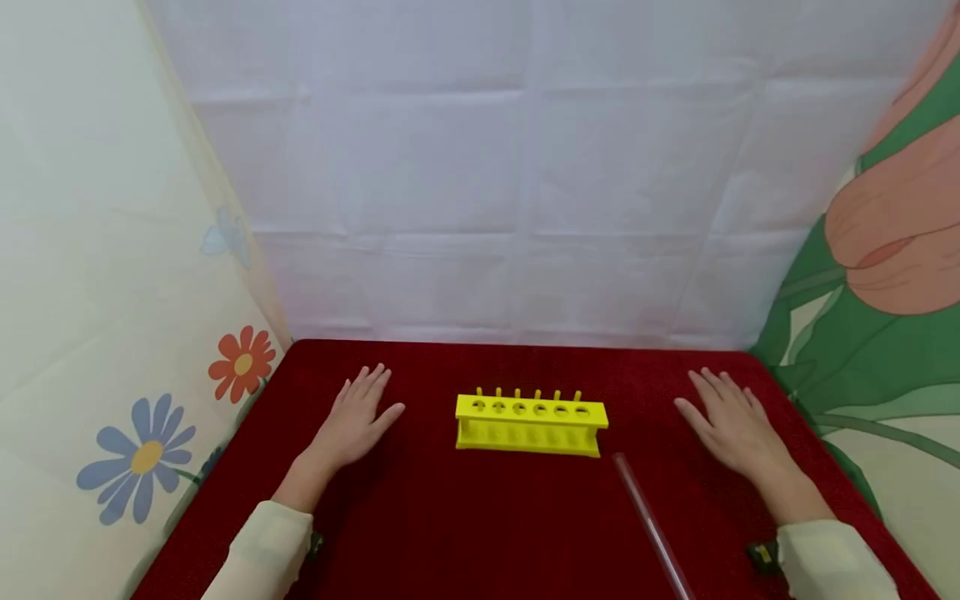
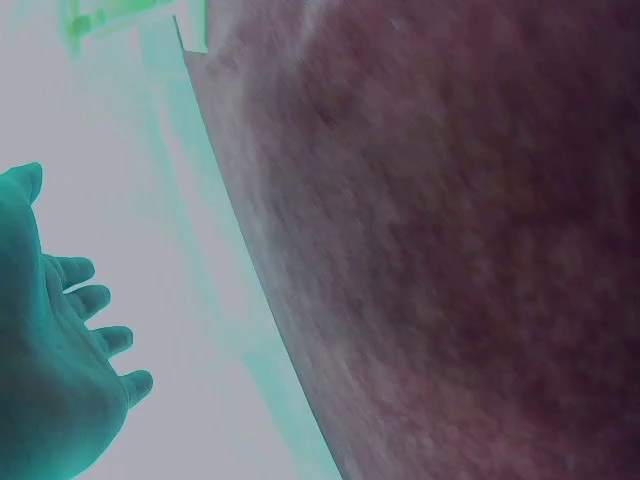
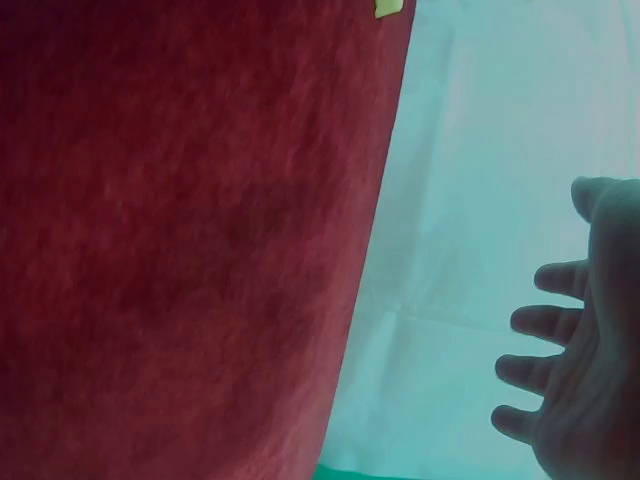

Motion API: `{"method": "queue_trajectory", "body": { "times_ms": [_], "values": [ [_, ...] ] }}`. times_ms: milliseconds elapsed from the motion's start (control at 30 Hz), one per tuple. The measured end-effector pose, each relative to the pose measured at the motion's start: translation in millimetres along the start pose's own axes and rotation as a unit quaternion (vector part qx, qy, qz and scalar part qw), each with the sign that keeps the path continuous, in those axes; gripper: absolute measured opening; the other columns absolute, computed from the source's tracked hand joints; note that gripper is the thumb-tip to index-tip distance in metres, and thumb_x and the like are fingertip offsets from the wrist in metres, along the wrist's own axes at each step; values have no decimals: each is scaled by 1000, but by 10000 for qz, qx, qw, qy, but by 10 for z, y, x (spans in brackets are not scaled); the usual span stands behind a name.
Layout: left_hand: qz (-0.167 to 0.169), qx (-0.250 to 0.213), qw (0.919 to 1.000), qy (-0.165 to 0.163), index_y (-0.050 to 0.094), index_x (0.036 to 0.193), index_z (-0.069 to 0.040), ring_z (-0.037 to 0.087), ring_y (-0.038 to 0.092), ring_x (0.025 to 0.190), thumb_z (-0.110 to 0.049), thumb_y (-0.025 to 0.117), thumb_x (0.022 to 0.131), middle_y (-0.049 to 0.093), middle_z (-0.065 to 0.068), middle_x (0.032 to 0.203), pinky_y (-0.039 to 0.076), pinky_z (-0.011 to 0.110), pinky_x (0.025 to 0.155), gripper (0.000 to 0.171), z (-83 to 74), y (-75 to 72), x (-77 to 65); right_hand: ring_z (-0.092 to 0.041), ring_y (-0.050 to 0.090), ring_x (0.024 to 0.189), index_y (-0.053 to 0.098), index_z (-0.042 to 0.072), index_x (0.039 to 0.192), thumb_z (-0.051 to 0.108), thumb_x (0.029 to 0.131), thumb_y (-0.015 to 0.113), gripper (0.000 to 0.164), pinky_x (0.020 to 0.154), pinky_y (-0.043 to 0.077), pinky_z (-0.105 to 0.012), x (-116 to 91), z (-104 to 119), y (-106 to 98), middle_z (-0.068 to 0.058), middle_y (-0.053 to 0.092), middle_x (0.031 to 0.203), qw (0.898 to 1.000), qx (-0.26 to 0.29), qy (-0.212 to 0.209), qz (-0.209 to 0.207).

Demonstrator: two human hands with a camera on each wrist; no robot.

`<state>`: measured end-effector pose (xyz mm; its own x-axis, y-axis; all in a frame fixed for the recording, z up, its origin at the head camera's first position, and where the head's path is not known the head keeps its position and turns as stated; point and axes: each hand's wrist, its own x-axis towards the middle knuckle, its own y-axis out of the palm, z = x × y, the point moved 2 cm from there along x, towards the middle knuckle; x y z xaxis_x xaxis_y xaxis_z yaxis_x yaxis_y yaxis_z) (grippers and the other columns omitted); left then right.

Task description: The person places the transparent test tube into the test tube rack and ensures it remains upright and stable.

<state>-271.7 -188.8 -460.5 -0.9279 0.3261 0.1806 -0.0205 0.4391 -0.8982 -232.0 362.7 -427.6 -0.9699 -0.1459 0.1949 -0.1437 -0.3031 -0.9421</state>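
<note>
A yellow test tube rack (image 1: 528, 423) with a row of round holes and short pegs behind them stands mid-table in the head view. To its left, my left hand (image 1: 356, 423) is palm down with fingers straight, holding nothing. On the other side my right hand (image 1: 731, 425) is spread the same way, also free of any object. Between the rack and the right forearm lies a long clear tube (image 1: 651, 527), slanting toward the near edge and cut off by the frame. Only a corner of the rack (image 3: 388, 7) shows in the right wrist view.
A dark red cloth (image 1: 480, 525) covers the table. A white creased sheet (image 1: 517, 183) hangs behind it. Flower-patterned cloth (image 1: 67, 317) stands along the left side, and another with large tulips (image 1: 900, 250) along the right.
</note>
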Motion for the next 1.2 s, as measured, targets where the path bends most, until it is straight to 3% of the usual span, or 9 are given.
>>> {"method": "queue_trajectory", "body": {
  "times_ms": [333, 1200],
  "values": [
    [-22, 93, 9995, 298, 36, 157, -3, 36, 24, 152, -50, 50, 103, 34, 14, 163, 17, 57, 124, 72, -224, -22, 29, -59, 38, 130, 47, -16, 140, 31, 107, 49, 57, 105, 33, -70, -35, 184, -4, -41, 44, 142, 9994, -81, -247, -240],
    [89, 144, 9989, 430, 37, 157, -6, 33, 24, 153, -51, 51, 103, 34, 12, 163, 17, 55, 125, 71, -454, 54, 82, -56, 39, 133, 47, -13, 141, 31, 106, 52, 56, 108, 34, -67, -151, 368, 41, -39, 44, 143, 9999, 11, -160, -11]
  ]
}}
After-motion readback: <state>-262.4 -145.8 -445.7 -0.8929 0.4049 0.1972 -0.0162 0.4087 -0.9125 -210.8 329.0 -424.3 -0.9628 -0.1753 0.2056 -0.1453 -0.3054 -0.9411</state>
